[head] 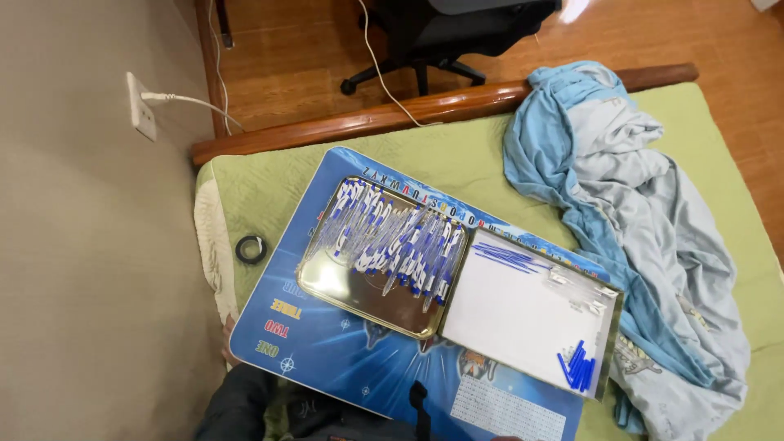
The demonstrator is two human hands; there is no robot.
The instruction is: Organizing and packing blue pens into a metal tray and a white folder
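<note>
Pen-filled metal tray (pixel 327 282) edge-to-edge with white tray (pixel 523 314), on blue board (pixel 343 359)

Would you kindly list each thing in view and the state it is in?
Metal tray: heaped with blue and clear pens.
White tray: mostly bare, blue refills at one end, blue caps in a corner.
Blue board: flat on the bed.
Blanket: crumpled.
Tape roll: lying flat.
Wall plug: plugged in.

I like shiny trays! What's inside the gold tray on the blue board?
The gold tray holds a heap of clear pens with blue caps, piled across one another. They cover most of the tray's bottom, so anything lying beneath the heap cannot be seen.
</note>
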